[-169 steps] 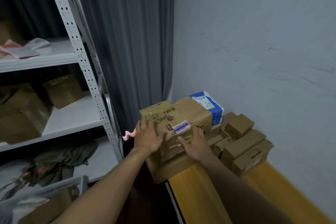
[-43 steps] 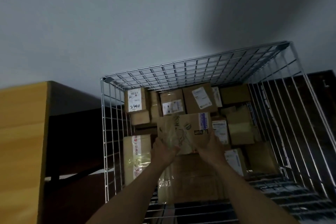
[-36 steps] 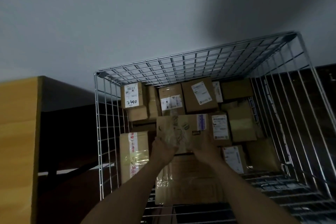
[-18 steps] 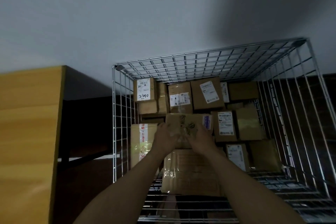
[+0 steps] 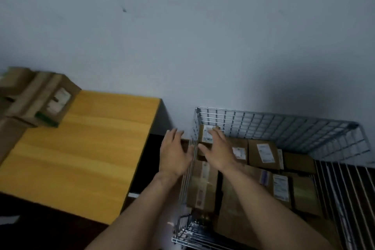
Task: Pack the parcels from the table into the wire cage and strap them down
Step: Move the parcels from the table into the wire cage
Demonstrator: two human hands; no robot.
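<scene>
1. A moment ago both hands gripped one brown parcel point(image 5: 257, 174) low inside the wire cage point(image 5: 274, 120). Now this parcel lies in the cage among the other labelled parcels point(image 5: 263, 153), partly hidden under the right forearm, and no hand touches it.
2. The left hand point(image 5: 175, 155) is empty, with its fingers straight and a little spread. It has come out of the cage and is beside the cage's left wall, between the cage and the table point(image 5: 85, 148).
3. The right hand point(image 5: 218, 152) is empty too, fingers straight, and has lifted above the parcels in the far left corner of the cage.
4. The view has turned to the left, so the table is seen again. A stack of parcels point(image 5: 38, 98) waits at its far left end, well apart from both hands.
5. I judge that one more parcel is packed and the person turns back for the next one. Parcels are still on the table, so packing is not finished and strapping cannot begin. No strap is visible here.
</scene>
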